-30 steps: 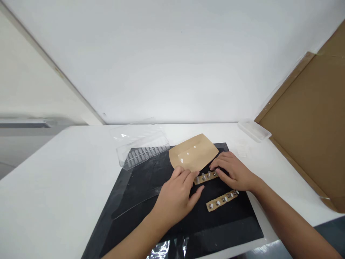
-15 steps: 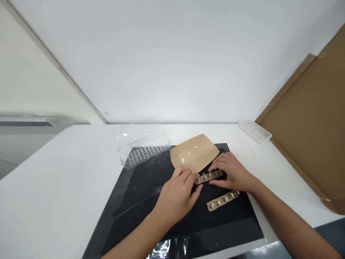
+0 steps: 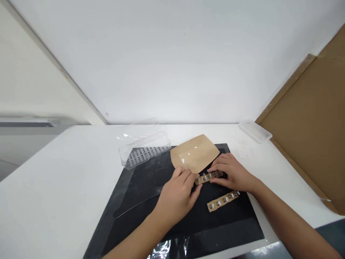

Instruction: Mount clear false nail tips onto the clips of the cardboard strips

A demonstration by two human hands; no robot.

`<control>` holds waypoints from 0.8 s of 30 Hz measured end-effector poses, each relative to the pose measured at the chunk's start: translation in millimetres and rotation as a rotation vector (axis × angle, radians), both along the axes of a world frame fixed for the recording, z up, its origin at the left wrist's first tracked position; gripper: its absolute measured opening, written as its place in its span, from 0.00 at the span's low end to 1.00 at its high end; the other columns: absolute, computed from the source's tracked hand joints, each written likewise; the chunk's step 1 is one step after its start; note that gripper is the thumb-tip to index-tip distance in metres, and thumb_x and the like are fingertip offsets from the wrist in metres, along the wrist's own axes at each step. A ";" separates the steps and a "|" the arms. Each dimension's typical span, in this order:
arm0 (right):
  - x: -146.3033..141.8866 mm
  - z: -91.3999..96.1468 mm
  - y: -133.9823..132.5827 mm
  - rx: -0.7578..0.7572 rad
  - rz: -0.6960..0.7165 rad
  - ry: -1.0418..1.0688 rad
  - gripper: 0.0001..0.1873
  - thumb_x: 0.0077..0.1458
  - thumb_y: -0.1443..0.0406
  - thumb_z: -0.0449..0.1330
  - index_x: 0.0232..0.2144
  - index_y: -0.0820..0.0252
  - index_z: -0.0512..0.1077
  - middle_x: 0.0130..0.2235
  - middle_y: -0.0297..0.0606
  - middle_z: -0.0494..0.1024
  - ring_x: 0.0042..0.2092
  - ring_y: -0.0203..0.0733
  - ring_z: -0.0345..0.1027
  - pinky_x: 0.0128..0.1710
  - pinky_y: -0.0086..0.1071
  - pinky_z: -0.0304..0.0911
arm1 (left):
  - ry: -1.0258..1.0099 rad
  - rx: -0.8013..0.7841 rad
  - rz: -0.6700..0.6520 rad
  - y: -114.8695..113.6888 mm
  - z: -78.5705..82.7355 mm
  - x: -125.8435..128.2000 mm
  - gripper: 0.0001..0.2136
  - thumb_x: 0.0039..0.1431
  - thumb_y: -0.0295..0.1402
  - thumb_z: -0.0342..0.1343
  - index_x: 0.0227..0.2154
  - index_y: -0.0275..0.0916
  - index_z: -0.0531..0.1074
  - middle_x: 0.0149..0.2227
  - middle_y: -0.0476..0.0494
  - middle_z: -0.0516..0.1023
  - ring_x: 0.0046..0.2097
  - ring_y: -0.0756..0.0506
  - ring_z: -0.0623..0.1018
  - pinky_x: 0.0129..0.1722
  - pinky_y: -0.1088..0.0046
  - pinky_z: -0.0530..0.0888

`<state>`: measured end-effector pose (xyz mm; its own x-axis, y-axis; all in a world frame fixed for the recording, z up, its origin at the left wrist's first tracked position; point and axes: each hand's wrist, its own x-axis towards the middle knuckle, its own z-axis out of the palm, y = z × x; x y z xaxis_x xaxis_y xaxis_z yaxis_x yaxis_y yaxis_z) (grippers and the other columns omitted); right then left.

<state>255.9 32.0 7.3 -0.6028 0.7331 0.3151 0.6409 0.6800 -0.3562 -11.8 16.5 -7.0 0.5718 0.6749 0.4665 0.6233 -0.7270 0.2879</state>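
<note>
My left hand [image 3: 176,192] is closed on the left end of a narrow brown cardboard strip [image 3: 201,181], thumb below and fingers above. Small dark metal studs run along this strip, and clear nail tips [image 3: 205,176] stand on some of them. Over its middle and right part, the thumb and index finger of my right hand [image 3: 234,172] close in a pinch around a clear nail tip [image 3: 210,175]. That hand partly covers the strip's right end. Closer to me lies a second cardboard strip [image 3: 221,202] with several studs and white blobs, touched by neither hand.
Both strips rest on a black mat [image 3: 140,230]. A tan paper sheet [image 3: 199,153] with white bits lies behind my hands. To the left is a clear box of nail tips [image 3: 144,153]. A translucent tray [image 3: 254,131] and a large cardboard box [image 3: 309,129] stand at right.
My right thumb and index finger have drawn slightly closer together at the strip's middle. My left hand keeps its place on the left end.
</note>
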 end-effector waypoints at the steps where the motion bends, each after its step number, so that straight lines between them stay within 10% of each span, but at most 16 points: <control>1: -0.3 0.5 -0.4 0.003 -0.004 -0.001 0.15 0.64 0.54 0.69 0.49 0.51 0.78 0.47 0.39 0.81 0.49 0.48 0.72 0.50 0.43 0.59 | 0.000 -0.003 0.001 0.1 -0.1 0.0 0.04 0.68 0.31 0.59 0.43 0.38 0.74 0.34 0.42 0.76 0.41 0.38 0.73 0.36 0.63 0.77; 24: -17.9 -3.2 2.4 0.033 -0.012 0.039 0.14 0.64 0.53 0.69 0.48 0.50 0.79 0.46 0.37 0.80 0.48 0.46 0.71 0.51 0.43 0.57 | -0.023 -0.018 -0.002 0.0 -4.2 -0.9 0.05 0.69 0.31 0.60 0.45 0.37 0.75 0.35 0.43 0.76 0.42 0.39 0.72 0.39 0.63 0.77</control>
<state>238.0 34.3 4.1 -0.5807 0.7291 0.3622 0.6353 0.6841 -0.3584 -12.8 16.5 -11.3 0.5629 0.6819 0.4672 0.6146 -0.7232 0.3150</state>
